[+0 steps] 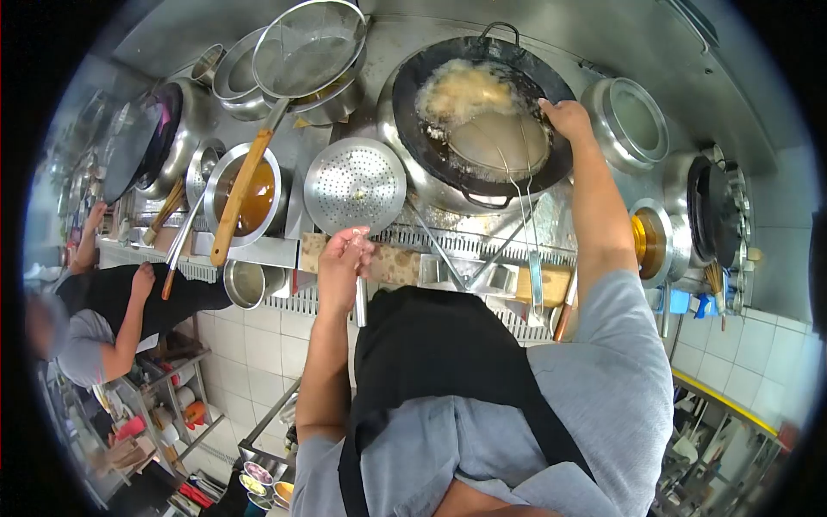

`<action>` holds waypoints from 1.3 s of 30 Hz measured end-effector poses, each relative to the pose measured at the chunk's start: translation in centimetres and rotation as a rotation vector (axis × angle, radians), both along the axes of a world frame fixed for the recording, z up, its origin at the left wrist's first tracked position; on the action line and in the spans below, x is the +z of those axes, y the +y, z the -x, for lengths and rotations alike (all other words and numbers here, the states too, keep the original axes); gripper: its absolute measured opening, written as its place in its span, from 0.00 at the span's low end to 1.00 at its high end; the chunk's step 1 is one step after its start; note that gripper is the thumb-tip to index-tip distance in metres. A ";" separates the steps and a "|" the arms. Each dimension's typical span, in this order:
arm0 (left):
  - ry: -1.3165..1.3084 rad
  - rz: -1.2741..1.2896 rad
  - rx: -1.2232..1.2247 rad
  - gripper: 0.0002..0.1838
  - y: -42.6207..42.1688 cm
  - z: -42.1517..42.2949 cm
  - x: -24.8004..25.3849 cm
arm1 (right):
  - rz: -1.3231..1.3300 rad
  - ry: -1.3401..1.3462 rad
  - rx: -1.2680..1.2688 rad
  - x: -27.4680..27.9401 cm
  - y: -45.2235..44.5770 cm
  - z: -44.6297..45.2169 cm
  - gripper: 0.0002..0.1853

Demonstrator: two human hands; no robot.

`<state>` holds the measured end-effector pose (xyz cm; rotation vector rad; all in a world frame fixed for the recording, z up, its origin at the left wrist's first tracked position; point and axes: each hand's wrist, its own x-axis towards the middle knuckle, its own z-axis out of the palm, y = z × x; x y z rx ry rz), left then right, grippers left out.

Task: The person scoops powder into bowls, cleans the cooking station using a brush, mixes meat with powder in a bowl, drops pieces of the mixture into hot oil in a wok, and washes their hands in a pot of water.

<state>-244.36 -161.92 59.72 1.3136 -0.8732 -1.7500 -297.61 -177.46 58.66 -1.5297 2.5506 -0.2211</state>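
Note:
My left hand (345, 256) is closed around the handle of a perforated skimmer (355, 185), whose round head lies toward the stove beyond my fingers. My right hand (566, 118) is at the right rim of a black wok (413, 129), fingers curled in and pointing over the oil. Whatever those fingers hold, if anything, is hidden. Pale golden food (469, 89) bubbles in hot oil at the back of the wok. A round wire-mesh strainer (495, 142) sits in the front of the wok, its long wire handle reaching toward me over the counter edge.
A large wooden-handled sieve (312, 47) rests over pots at the back left. Below it stands a bowl of brown liquid (250, 202). Steel pots (633, 116) and a pot of yellow oil (652, 241) are on the right. Another person (103, 319) works at the left.

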 end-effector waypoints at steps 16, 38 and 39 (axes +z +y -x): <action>-0.301 0.545 -0.183 0.20 -8.6 6.9 2.5 | 0.552 -0.921 0.012 7.6 22.7 -5.0 0.19; -0.346 0.538 -0.377 0.14 13.8 6.1 -7.6 | 0.658 -1.036 -0.552 3.6 57.8 -14.1 0.12; -0.327 0.390 -0.401 0.15 17.4 6.3 -7.8 | 0.625 -1.046 -0.521 3.6 57.5 -12.8 0.12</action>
